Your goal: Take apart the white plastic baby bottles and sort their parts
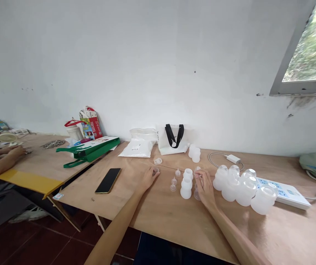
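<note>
My left hand rests on the table with its fingers closed around a small clear plastic ring. Just beyond it lie more clear rings. My right hand pinches a clear cap in a row of clear caps, partly hidden behind the fingers. Between my hands stand frosted white bottles in a short row. Left of them sit clear silicone nipples, tips up. To the right of my right hand is a group of frosted bottles with clear domed caps.
A black phone lies left of my left arm. Behind are a white packet, a white bag with black handles and white bottles. A power strip and charger lie right. Another person's hands are at the left table.
</note>
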{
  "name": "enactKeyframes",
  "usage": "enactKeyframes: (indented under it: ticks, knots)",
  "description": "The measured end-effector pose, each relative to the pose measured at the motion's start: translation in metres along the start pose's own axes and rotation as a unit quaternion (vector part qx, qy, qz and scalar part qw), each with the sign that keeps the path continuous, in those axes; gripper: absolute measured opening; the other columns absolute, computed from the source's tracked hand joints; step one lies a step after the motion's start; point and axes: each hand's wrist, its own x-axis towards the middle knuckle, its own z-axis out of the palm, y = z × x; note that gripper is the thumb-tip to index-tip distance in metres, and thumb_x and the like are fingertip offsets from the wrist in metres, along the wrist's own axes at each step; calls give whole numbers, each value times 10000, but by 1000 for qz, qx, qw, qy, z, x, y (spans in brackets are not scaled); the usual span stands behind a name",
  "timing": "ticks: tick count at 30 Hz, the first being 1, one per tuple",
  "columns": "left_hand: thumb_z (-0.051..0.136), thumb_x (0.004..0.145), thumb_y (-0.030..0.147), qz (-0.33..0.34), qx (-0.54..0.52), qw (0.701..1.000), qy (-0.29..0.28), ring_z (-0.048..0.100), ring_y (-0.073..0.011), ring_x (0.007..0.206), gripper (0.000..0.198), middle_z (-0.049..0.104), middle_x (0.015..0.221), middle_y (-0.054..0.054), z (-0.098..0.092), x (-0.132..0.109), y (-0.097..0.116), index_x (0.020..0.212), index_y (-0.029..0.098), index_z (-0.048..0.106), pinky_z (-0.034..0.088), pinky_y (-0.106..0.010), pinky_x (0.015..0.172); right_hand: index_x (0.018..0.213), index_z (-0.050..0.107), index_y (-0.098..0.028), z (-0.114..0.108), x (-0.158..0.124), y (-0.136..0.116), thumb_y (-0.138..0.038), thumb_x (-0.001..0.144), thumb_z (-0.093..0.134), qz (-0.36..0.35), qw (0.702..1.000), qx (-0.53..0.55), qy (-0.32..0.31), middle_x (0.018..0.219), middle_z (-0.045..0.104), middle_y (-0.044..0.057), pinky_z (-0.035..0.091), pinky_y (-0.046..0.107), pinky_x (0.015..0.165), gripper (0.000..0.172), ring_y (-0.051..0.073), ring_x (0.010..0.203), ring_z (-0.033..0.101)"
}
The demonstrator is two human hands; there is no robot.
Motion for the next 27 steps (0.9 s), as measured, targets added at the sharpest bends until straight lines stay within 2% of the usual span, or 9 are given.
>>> enactKeyframes:
  ticks: [2,4,9,12,14,17,21,24,27]
  knots:
    - [544,928,372,10,-18,1000,-15,644,-214,963,165,673,1023,-46,2,-10,9,933,209,568,504,-331,888,1005,585,-251,1,0,-1,-432,1018,380,3,1000,0,-2,1062,617,66,467,435,910,274,247,1049,559]
    - [535,929,348,18,-35,999,-23,654,-209,969,188,682,1065,-47,5,-19,19,1055,213,568,512,-333,893,992,585,-249,2,0,-2,-440,1017,378,6,1000,-3,-1,1047,617,65,461,437,909,282,248,1039,559]
    - [518,892,197,51,-101,992,-51,552,-223,1283,521,549,1412,-104,14,-39,43,1404,242,427,442,-382,1083,1003,590,-250,2,0,-2,-448,1024,367,16,1000,3,-3,1039,613,59,465,423,906,300,237,1018,569]
    - [514,858,143,88,-99,986,-101,412,-236,1429,504,349,1589,-76,16,-54,50,1340,290,529,411,-406,1136,1038,597,-255,3,0,0,-443,1028,365,13,1000,2,-7,1094,615,67,460,433,947,299,239,1079,565]
    - [525,869,167,94,-94,985,-110,379,-246,1452,441,309,1610,-49,17,-64,52,1280,318,584,404,-424,1148,1053,601,-257,3,-1,1,-439,1029,365,6,1000,-4,-3,1126,612,72,444,452,993,299,244,1140,548]
    - [530,917,275,93,-102,985,-100,375,-246,1449,388,347,1575,-47,14,-79,53,1298,336,570,374,-424,1175,1069,597,-250,2,0,-2,-426,1034,359,-1,1000,-13,7,1164,598,81,422,478,1039,298,249,1212,519]
    - [532,940,400,87,-101,987,-92,461,-245,1371,333,420,1481,-53,5,-94,48,1262,332,579,396,-412,1158,1130,588,-252,-9,1,-16,-388,1026,395,-31,999,-44,2,1255,567,96,404,518,1061,259,266,1251,501]
    - [576,916,477,75,-94,990,-68,441,-255,1382,416,431,1470,-47,-2,-100,39,1307,339,550,379,-413,1170,1176,580,-271,-22,-6,-32,-348,1002,455,-70,995,-69,-11,1289,561,99,412,533,1048,228,284,1248,509]
    - [589,908,510,74,-90,991,-66,401,-264,1414,499,398,1524,-40,-7,-100,33,1369,335,514,351,-414,1189,1150,592,-281,-31,-22,-47,-298,993,459,-85,994,-65,-18,1221,605,94,469,489,971,207,283,1164,566]
